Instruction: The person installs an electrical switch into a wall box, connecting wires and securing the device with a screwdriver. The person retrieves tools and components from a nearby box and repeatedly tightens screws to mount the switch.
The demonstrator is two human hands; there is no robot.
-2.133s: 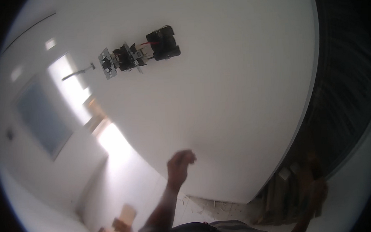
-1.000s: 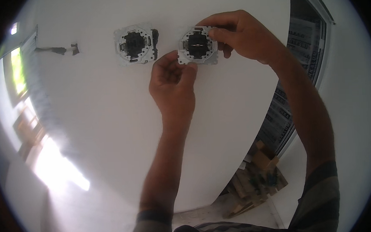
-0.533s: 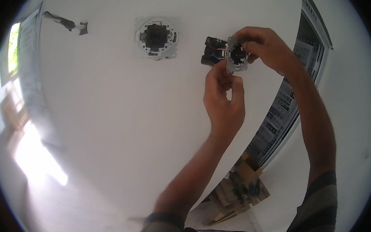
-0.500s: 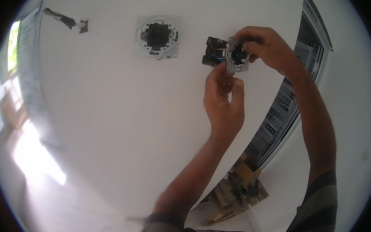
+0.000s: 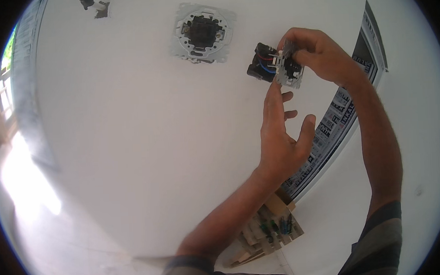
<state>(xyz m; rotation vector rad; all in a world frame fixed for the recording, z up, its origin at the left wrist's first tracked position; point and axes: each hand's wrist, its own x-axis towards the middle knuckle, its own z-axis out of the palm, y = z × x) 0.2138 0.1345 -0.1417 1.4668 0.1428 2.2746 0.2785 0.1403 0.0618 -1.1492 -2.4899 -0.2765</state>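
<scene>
My right hand (image 5: pixel 324 57) pinches a wall switch insert (image 5: pixel 290 73) with a grey metal mounting frame and a black centre. The insert is tilted and stands off the white wall (image 5: pixel 145 131). Behind it a black wall box (image 5: pixel 260 71) shows at the left, and red and blue wires run between the two. My left hand (image 5: pixel 282 141) is below, its fingers stretched and its thumb spread wide. One left fingertip reaches the lower edge of the insert; whether it presses there I cannot tell.
Left of my hands a second switch insert (image 5: pixel 203 33) is mounted on the wall. A cable (image 5: pixel 87 1) sticks out near a rough hole (image 5: pixel 102 10) at the upper left. To the right runs a frame covered in printed film (image 5: pixel 345 106). Below lies a wooden pallet (image 5: pixel 269 232) with items on it.
My left hand has opened, its thumb moving away from the insert. The insert has turned more edge-on, baring more of the box and wires. The view has shifted somewhat.
</scene>
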